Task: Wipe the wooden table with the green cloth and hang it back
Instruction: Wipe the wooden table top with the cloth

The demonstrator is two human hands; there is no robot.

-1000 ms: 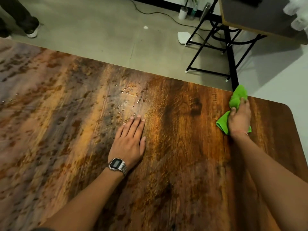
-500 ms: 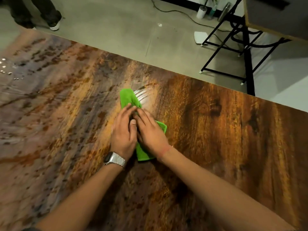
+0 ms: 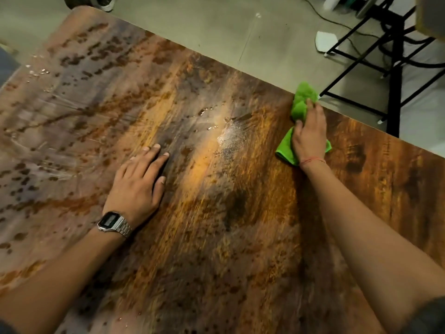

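Note:
The wooden table (image 3: 216, 237) fills most of the view. A bright green cloth (image 3: 302, 102) lies bunched at the table's far edge, right of the middle. My right hand (image 3: 309, 136) lies on top of the cloth and presses it to the wood with fingers stretched forward. My left hand (image 3: 137, 186), with a metal watch on its wrist, rests flat on the bare table to the left, apart from the cloth. Between the hands are a wet smear (image 3: 228, 138) and a few water drops (image 3: 208, 112). More drops (image 3: 36, 72) sit near the far left edge.
Beyond the table's far edge is a grey floor. A black metal frame (image 3: 395, 75) stands close to the edge at the right, under a boxy top (image 3: 431, 15). A white object (image 3: 325, 41) and a cable (image 3: 320, 10) lie on the floor. A person's shoe (image 3: 106, 3) shows at top left.
Half a second ago both hands were together on the cloth mid-table. My right hand has swept the cloth right to the far edge; my left hand stays flat on the wood.

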